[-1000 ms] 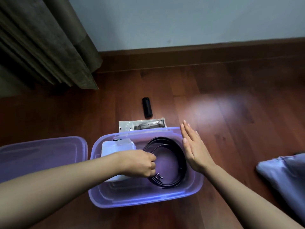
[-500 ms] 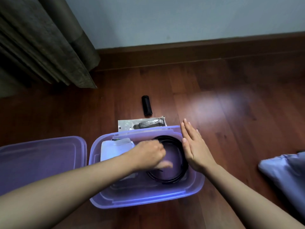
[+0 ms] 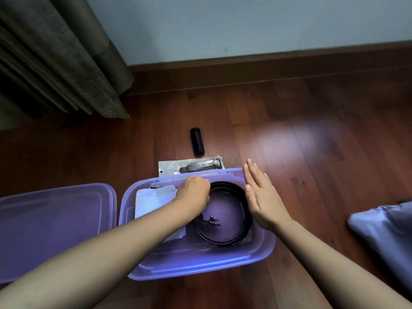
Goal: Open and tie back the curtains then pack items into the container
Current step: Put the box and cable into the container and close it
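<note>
Head view: sliding the left hand (image 3: 194,195) from the near side of the coiled belt (image 3: 219,240) to its far arc, fingers curled onto it, bedding it in the purple container (image 3: 200,265). Keeping the right hand (image 3: 260,197) flat at the right rim, fingers straight, together. Looks seated; probably onto the packet (image 3: 191,167) and black cylinder (image 3: 197,141) outside next
</note>
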A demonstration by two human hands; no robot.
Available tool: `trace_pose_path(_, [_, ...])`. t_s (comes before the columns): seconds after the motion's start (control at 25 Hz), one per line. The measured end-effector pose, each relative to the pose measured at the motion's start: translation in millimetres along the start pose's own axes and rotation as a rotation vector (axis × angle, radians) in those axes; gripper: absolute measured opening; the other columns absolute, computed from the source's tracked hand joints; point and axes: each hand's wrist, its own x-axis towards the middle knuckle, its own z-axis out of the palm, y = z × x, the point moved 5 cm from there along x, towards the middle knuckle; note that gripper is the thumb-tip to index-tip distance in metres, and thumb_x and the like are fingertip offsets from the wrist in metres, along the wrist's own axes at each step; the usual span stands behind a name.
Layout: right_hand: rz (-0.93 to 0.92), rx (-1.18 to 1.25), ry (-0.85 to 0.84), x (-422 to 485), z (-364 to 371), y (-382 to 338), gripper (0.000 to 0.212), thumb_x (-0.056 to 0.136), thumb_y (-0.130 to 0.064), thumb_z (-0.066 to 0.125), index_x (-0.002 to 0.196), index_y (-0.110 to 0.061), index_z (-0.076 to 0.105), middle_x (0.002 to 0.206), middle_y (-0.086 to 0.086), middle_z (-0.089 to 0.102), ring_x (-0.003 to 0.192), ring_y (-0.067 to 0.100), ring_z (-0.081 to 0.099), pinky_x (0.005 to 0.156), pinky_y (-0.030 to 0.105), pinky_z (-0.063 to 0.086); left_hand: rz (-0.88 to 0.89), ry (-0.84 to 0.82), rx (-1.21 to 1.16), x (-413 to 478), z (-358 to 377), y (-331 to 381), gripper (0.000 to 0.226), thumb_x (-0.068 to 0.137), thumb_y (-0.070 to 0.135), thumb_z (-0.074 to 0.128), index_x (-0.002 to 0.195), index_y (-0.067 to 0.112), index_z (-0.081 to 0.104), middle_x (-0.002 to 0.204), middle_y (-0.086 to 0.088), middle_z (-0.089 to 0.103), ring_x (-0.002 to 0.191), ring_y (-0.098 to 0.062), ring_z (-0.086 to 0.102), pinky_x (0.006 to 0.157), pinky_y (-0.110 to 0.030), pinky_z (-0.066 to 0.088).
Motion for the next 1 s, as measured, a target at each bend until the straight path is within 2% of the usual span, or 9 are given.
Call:
trace_pose_path(0.12, [0.004, -0.002, 0.0, 0.4, 0.4, 0.9, 0.07, 0.086, -0.045, 0.002, 0.149, -0.015, 0.012, 0.153, -0.011, -0.003, 0.142, 0.002, -0.001, 0.113, 0.021, -0.006, 0.016, 0.011, -0.027, -3.2, 3.5, -0.9, 0.016, 0.088, 0.002, 0.054, 0.101, -0.003, 0.063, 0.104, -0.023, 0.063, 0.103, -0.04, 0.058, 0.068, -0.042, 0.043])
trace_pose_path(0.28, [0.006, 0.006, 0.008, 0.4, 0.3, 0.8, 0.07, 0.087, -0.044, 0.004, 0.149, -0.014, 0.013, 0.156, -0.006, 0.002, 0.143, 0.005, 0.002, 0.114, 0.022, -0.004, 0.025, 0.049, 0.018, -8.5, -14.0, -2.4, 0.039, 0.095, 0.037, 0.05, 0.115, 0.003, 0.056, 0.118, -0.015, 0.06, 0.112, -0.036, 0.056, 0.081, -0.039, 0.046])
trace_pose_path(0.36, [0.005, 0.011, 0.01, 0.2, -0.2, 0.4, 0.07, 0.087, -0.044, 0.005, 0.149, -0.014, 0.014, 0.155, -0.007, 0.002, 0.143, 0.004, 0.001, 0.114, 0.022, -0.004, 0.165, 0.13, 0.04, -13.4, -19.7, 1.7, 0.042, 0.093, 0.045, 0.048, 0.115, 0.009, 0.051, 0.12, -0.01, 0.058, 0.111, -0.034, 0.056, 0.079, -0.039, 0.045])
trace_pose_path(0.44, [0.005, 0.016, 0.017, -0.4, -0.5, 0.4, 0.07, 0.087, -0.044, 0.005, 0.149, -0.013, 0.015, 0.156, -0.005, 0.004, 0.142, 0.005, 0.002, 0.114, 0.023, -0.003, 0.304, 0.061, 0.032, -22.1, -8.2, 8.8, 0.041, 0.09, 0.047, 0.051, 0.111, 0.011, 0.052, 0.117, -0.008, 0.058, 0.11, -0.031, 0.054, 0.079, -0.038, 0.044])
trace_pose_path(0.56, [0.009, 0.015, 0.018, -0.6, -0.4, 0.5, 0.07, 0.087, -0.044, 0.006, 0.149, -0.013, 0.016, 0.158, -0.001, 0.006, 0.145, 0.01, 0.004, 0.114, 0.025, -0.002, 0.402, -0.018, 0.152, -25.7, 18.0, 11.3, 0.027, 0.094, 0.024, 0.048, 0.117, 0.011, 0.054, 0.116, -0.007, 0.061, 0.112, -0.029, 0.049, 0.084, -0.038, 0.041])
trace_pose_path(0.64, [0.013, 0.01, 0.015, -0.6, 0.1, 0.5, 0.07, 0.087, -0.044, 0.005, 0.149, -0.013, 0.016, 0.158, 0.0, 0.006, 0.146, 0.011, 0.005, 0.115, 0.025, -0.002, 0.453, -0.021, 0.142, -21.9, 20.7, 6.9, 0.032, 0.091, 0.012, 0.047, 0.12, 0.021, 0.056, 0.115, 0.001, 0.064, 0.11, -0.025, 0.046, 0.08, -0.035, 0.037])
trace_pose_path(0.84, [0.012, 0.008, 0.014, -0.6, 0.5, 1.3, 0.07, 0.087, -0.044, 0.006, 0.149, -0.013, 0.016, 0.158, 0.0, 0.006, 0.146, 0.012, 0.005, 0.115, 0.025, -0.001, 0.574, -0.112, 0.195, -32.1, 17.5, 5.4, 0.04, 0.08, 0.015, 0.054, 0.116, 0.031, 0.063, 0.108, 0.01, 0.066, 0.105, -0.019, 0.04, 0.073, -0.031, 0.025])
trace_pose_path(0.92, [0.013, 0.005, 0.014, -1.5, 0.4, 1.6, 0.07, 0.087, -0.044, 0.005, 0.149, -0.014, 0.015, 0.158, -0.001, 0.005, 0.145, 0.009, 0.003, 0.115, 0.025, -0.002, 0.699, 0.009, 0.02, -34.6, 1.2, 6.6, 0.039, 0.074, 0.014, 0.049, 0.105, 0.025, 0.071, 0.098, 0.007, 0.07, 0.099, -0.02, 0.049, 0.076, -0.032, 0.036])
trace_pose_path(1.0, [0.012, 0.0, 0.007, -2.4, 0.3, 2.3, 0.07, 0.087, -0.044, 0.004, 0.149, -0.015, 0.014, 0.158, -0.003, 0.003, 0.144, 0.006, 0.001, 0.114, 0.023, -0.003, 0.662, 0.385, -0.355, -23.1, -37.4, -7.2, 0.038, 0.069, 0.017, 0.04, 0.085, 0.016, 0.075, 0.081, 0.0, 0.073, 0.081, -0.023, 0.061, 0.071, -0.027, 0.046])
